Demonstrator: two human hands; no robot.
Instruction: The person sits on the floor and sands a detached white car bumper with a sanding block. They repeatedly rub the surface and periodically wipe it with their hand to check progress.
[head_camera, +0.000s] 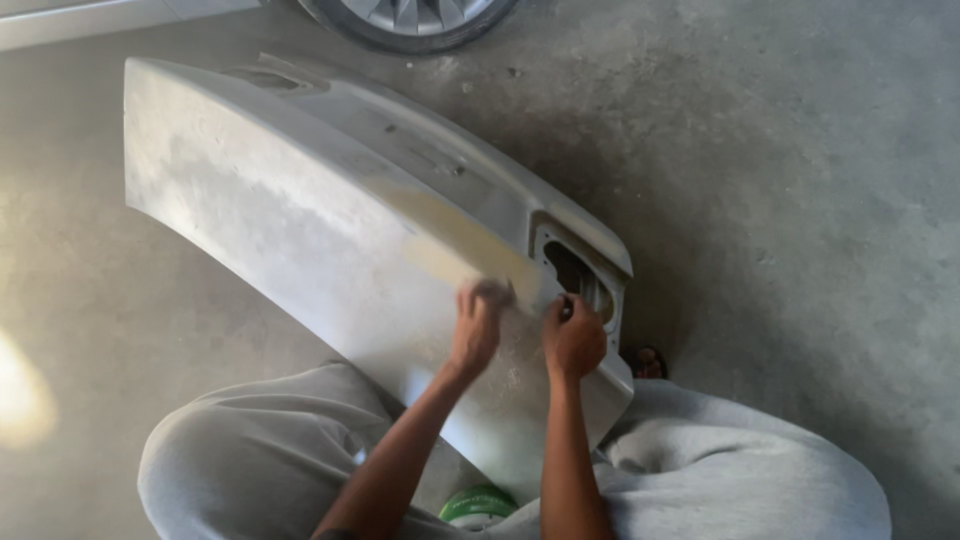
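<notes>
Concrete floor (800, 200) lies all around a pale grey car bumper (300, 220), which leans across the person's grey-trousered knees (250, 450). The left hand (478, 325) presses flat on the bumper's sanded face, blurred, so whatever it may hold cannot be told. The right hand (573, 338) grips the edge beside the lamp opening (575, 275). A car wheel (410, 20) stands beyond, and a green-lidded tin (478, 505) sits between the legs.

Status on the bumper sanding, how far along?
Done: most of the bumper panel looks dull and scuffed grey. In hand: left hand rubs beside a yellowish patch; right hand grips the edge by the lamp cutout. Left: that patch, seemingly.
</notes>
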